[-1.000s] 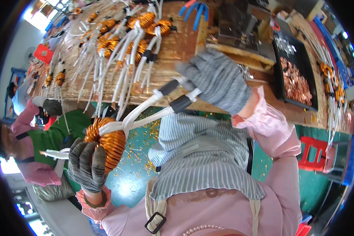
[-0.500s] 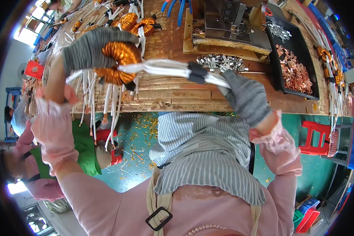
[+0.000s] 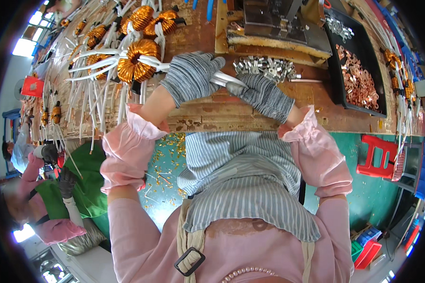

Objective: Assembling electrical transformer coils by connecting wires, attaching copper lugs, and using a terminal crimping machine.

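Note:
An orange copper-wound ring coil (image 3: 138, 66) with white sleeved leads lies on the wooden bench (image 3: 231, 111). My left hand (image 3: 189, 78), in a grey knit glove, is closed over the white leads (image 3: 219, 79) just right of the coil. My right hand (image 3: 264, 96), also gloved, pinches the far ends of the same leads. Both hands rest low over the bench near its front edge. Just beyond my right hand lies a heap of small silver terminals (image 3: 264, 68).
More coils with white leads (image 3: 104, 37) cover the bench's left part. A black tray of copper lugs (image 3: 359, 80) stands at the right, a metal press (image 3: 278, 23) at the back. A red stool (image 3: 375, 158) is at the right. Another person in green (image 3: 66, 188) works at the lower left.
I brought the coil up from below the bench edge and set it on the bench at the left. My hands moved together toward the middle, along the leads.

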